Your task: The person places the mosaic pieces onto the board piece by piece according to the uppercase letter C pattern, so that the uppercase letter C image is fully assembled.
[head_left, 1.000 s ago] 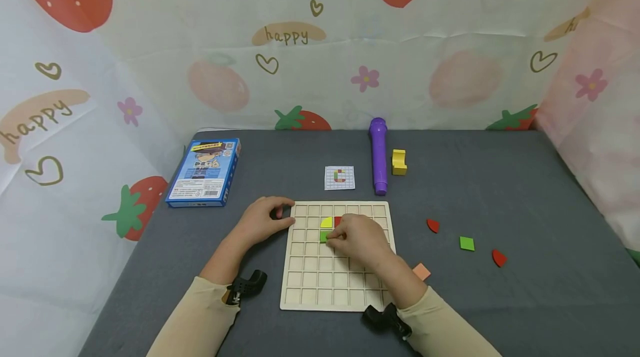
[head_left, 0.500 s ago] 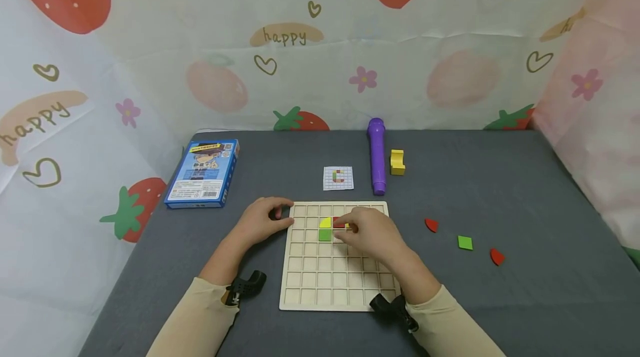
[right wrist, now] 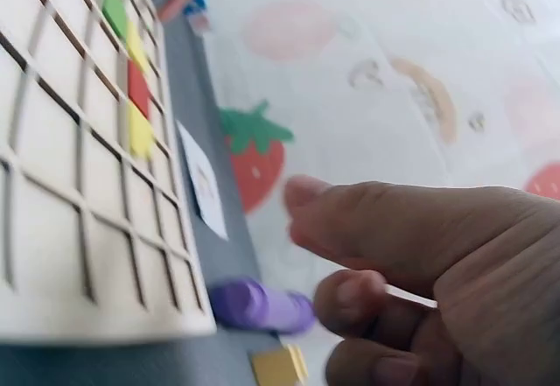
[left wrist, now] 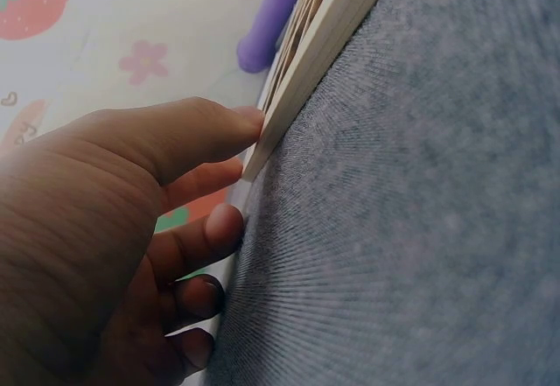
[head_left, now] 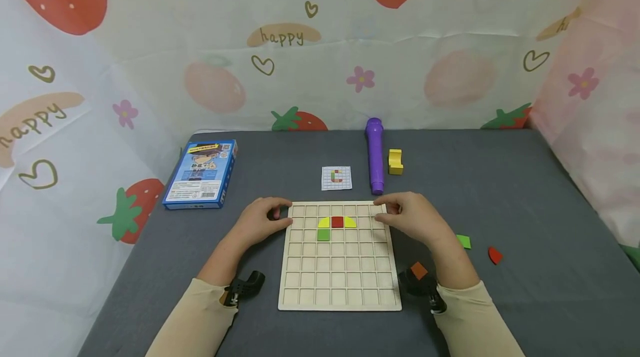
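Note:
At the far left corner of the wooden grid board (head_left: 338, 268), my left hand (head_left: 260, 222) holds the edge between thumb and index finger. In the left wrist view the thumb (left wrist: 206, 132) lies against the board's rim. On the board sit a red square (head_left: 337, 222), two yellow quarter-round pieces (head_left: 350, 222) on either side of it, and a green square (head_left: 323, 234) below the left one. My right hand (head_left: 412, 215) hovers by the far right corner, fingers loosely bent. Nothing shows between its thumb and fingers in the right wrist view.
Behind the board lie a patterned card (head_left: 336, 178), a purple microphone-shaped stick (head_left: 375, 157) and a yellow block (head_left: 395, 162). A blue box (head_left: 201, 174) is at the far left. Right of the board are an orange square (head_left: 419, 270), a green piece (head_left: 464, 241) and a red piece (head_left: 495, 255).
My right hand has moved from the middle of the board to its far right corner, uncovering the red square and right yellow piece. It now hides one loose red piece. My left hand stays put.

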`<state>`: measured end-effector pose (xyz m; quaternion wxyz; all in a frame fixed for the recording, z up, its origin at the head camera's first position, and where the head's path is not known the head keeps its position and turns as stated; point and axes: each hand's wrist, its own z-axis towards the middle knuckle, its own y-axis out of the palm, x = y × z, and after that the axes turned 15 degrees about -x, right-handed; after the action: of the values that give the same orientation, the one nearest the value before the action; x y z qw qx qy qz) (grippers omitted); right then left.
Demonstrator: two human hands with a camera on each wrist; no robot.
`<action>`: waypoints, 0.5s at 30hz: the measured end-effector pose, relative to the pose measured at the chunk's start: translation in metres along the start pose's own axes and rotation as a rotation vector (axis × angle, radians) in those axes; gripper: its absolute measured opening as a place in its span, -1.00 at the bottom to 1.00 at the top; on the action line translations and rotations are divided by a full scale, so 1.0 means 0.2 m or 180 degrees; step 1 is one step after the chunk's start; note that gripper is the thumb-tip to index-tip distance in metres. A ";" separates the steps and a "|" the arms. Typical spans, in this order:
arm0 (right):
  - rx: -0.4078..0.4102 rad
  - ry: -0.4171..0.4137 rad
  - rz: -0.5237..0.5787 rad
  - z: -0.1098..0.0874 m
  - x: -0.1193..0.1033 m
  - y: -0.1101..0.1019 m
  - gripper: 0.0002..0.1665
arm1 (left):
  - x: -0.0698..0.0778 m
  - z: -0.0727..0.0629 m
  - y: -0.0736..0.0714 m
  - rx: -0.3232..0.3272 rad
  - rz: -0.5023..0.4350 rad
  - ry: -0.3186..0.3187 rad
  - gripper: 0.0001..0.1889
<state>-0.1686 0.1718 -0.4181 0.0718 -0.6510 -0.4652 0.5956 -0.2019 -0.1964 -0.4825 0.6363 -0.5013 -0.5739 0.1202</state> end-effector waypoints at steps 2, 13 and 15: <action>-0.0044 0.0006 0.0038 -0.02 0.03 -0.04 -0.55 | 0.00 0.00 0.00 -0.0001 -0.0002 -0.0006 -0.60; -0.0337 0.0254 0.0359 -0.17 0.23 -0.19 -0.55 | 0.00 0.00 0.00 -0.0017 0.0012 -0.0008 -0.59; -0.0370 0.0311 0.0390 -0.20 0.27 -0.21 -0.57 | 0.00 0.00 0.00 -0.0019 0.0009 -0.0006 -0.59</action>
<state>-0.1652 0.2513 -0.4187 0.0200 -0.7095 -0.4542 0.5384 -0.2023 -0.1964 -0.4826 0.6341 -0.5038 -0.5741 0.1199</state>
